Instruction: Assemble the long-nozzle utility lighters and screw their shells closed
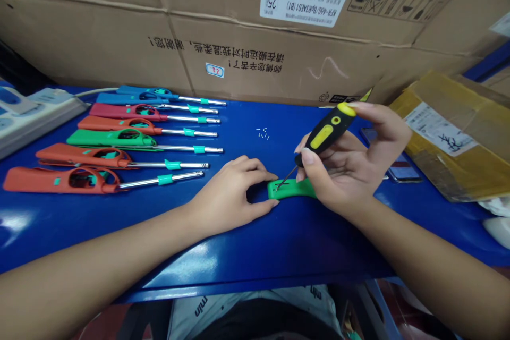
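A green plastic piece (295, 188) lies flat on the blue table (167, 263), in front of the person and between the 2 hands. Its near-left end carries a dark slot and a small recess, and the tip of a screwdriver (324, 137) meets that end; whether the blade is truly seated cannot be told.

The left hand (239, 188) pinches this end between thumb and index finger, 1 digit on each long side. That seems a sound clamp, since it braces the piece right beside the tip; fingertips so close, though, would be at risk if the blade slipped. The right hand (354, 164) grips the black-and-yellow handle, thumb low near the shaft and index finger over the end cap (a good place for steady downward pressure). The shaft leans, handle up and to the right; bringing it nearer upright would probably help the blade seat and hinder skidding. Light, even force should suit plastic best.

Beyond the piece lie a few pale slivers (263, 134), well apart from the work and probably easy to scatter with a sleeve or wrist. Further left rests a row of 7 long-necked lighters (87, 179), clear of the driver's reach.
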{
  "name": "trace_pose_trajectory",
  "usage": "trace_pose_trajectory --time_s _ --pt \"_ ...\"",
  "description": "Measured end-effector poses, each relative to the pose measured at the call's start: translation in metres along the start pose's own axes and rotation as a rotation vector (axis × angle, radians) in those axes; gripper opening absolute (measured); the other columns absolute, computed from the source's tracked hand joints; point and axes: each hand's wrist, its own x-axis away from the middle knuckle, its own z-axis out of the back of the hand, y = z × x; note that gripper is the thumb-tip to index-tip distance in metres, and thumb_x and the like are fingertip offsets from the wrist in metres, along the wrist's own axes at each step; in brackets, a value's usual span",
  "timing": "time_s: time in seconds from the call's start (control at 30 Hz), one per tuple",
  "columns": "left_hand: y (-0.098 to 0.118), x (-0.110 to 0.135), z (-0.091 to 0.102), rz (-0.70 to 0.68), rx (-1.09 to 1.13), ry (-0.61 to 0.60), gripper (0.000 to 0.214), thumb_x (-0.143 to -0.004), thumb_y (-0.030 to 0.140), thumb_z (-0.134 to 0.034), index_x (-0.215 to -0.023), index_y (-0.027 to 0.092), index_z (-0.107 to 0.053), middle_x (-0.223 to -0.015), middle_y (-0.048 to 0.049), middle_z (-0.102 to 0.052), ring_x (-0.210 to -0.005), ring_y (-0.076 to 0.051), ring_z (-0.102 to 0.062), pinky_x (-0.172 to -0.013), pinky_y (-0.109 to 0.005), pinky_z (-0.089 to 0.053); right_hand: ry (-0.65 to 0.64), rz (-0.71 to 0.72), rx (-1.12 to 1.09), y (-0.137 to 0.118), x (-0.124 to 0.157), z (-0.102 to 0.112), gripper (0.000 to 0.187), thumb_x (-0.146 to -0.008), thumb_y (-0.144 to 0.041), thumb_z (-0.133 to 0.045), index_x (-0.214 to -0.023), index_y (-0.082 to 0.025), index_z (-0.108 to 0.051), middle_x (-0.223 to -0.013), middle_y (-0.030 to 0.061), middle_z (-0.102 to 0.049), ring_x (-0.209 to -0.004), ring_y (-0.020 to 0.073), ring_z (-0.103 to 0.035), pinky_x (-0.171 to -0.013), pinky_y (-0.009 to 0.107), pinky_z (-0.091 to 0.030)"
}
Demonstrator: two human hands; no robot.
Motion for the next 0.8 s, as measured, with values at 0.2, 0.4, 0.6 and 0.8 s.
trace_pose_trajectory --time_s 0.2,0.4,0.6,0.8 --pt "0.004 -0.001 0.000 0.009 0.103 0.098 0.030 -0.088 0.034 -0.074 -0.116 0.022 -0.072 -0.108 -0.0049 -0.069 -0.101 -0.020 -0.062 -0.093 -0.037 -0.051 0.105 -0.066 0.079 -0.003 -0.003 -0.001 0.047 -0.090 -0.030 -0.068 -0.128 -0.039 -0.043 -0.149 0.0068 -0.036 -0.077 0.0160 -0.071 -0.042 0.027 -0.059" --pt "0.007 -0.002 0.001 -0.031 0.179 0.145 0.008 -0.092 0.025 -0.070 -0.096 0.021 -0.077 -0.093 -0.0024 -0.074 -0.087 -0.016 -0.065 -0.085 -0.032 -0.051 0.163 -0.071 0.006 -0.005 -0.008 -0.003 0.045 -0.088 -0.024 -0.070 -0.122 -0.041 -0.046 -0.145 0.0031 -0.039 -0.070 0.0119 -0.069 -0.036 0.026 -0.056" --pt "0.008 -0.003 0.002 -0.028 0.211 0.184 0.007 -0.091 0.023 -0.071 -0.092 0.022 -0.078 -0.089 -0.0021 -0.076 -0.082 -0.016 -0.066 -0.081 -0.032 -0.051 0.201 -0.155 0.013 -0.007 -0.013 -0.001 0.046 -0.088 -0.028 -0.071 -0.121 -0.040 -0.042 -0.140 0.0040 -0.046 -0.074 0.0143 -0.070 -0.038 0.027 -0.060" --pt "0.008 -0.003 0.001 -0.030 0.229 0.205 0.006 -0.090 0.023 -0.072 -0.091 0.021 -0.078 -0.088 -0.0019 -0.077 -0.082 -0.016 -0.067 -0.081 -0.032 -0.051 0.167 -0.175 -0.045 -0.007 -0.015 -0.001 0.048 -0.088 -0.028 -0.072 -0.122 -0.039 -0.039 -0.116 0.0021 -0.060 -0.069 0.0143 -0.069 -0.036 0.026 -0.057"
